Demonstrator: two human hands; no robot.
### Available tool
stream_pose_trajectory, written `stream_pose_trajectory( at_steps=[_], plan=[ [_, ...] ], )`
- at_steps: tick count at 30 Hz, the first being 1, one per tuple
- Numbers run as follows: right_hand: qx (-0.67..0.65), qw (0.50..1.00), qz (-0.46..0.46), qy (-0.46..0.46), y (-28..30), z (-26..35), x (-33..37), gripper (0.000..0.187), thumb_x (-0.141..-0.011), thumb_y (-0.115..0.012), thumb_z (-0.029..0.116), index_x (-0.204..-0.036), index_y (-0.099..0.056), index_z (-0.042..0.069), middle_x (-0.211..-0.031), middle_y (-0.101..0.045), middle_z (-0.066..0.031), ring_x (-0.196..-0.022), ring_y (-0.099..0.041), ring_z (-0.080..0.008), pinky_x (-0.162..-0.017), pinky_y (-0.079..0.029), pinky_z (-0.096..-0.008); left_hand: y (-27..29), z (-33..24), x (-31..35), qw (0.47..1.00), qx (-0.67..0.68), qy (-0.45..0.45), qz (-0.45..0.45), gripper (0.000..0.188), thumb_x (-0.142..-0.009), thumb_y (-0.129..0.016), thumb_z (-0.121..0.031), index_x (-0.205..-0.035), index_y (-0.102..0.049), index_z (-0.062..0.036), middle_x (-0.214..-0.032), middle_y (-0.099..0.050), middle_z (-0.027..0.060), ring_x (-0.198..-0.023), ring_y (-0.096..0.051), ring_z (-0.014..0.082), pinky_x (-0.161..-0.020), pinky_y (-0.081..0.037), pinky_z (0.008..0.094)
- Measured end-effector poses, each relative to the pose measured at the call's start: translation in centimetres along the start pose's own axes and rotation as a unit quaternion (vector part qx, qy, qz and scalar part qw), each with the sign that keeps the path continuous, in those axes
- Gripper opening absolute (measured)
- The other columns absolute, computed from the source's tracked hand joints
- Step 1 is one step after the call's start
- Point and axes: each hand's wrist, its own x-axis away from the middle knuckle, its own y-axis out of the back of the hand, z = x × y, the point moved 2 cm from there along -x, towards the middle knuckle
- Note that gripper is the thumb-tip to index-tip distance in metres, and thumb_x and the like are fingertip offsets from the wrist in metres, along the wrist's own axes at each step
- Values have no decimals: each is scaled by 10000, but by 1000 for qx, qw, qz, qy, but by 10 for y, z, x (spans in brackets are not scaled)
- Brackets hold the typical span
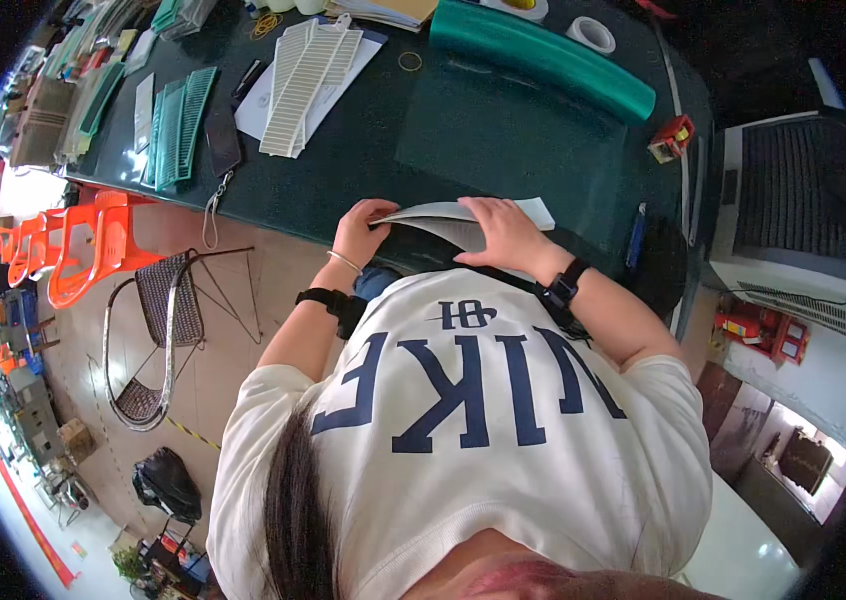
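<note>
At the near edge of the dark table, both my hands are on a pale grey-white sheet that bows upward between them. It looks like paper or thin card, perhaps more than one layer. My left hand is closed on its left end, fingers curled. Across its right part lies my right hand, gripping with the fingers on top and the thumb toward me. A white end sticks out past the right fingers. The sheet's underside is mostly hidden.
Beyond my hands lies a green film roll, partly unrolled. White slatted strips rest on paper, left of centre. Further left are a dark phone and green strips. To the right are a red tape dispenser and a blue pen.
</note>
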Motion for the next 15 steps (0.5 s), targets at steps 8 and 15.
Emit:
stream_pose_trajectory(
  at_steps=[8,15],
  plan=[
    [62,996,35,-58,-9,-32,14,537,-682,-673,210,-1146,-461,44,-972,-603,-154,-944,-565,-299,-805,-433,-420,-4,9,-1,999,-7,44,17,248,-693,-633,42,-924,-659,-43,-922,-614,98,-840,-630,205,-758,-504,286],
    [109,986,-123,-42,17,-81,40,180,-724,-631,167,-892,-610,103,-850,-583,-85,-839,-572,-278,-726,-452,-407,4,19,-11,929,-256,-237,-120,146,-737,-645,-56,-879,-680,-52,-756,-577,55,-662,-548,153,-612,-456,250]
  ],
)
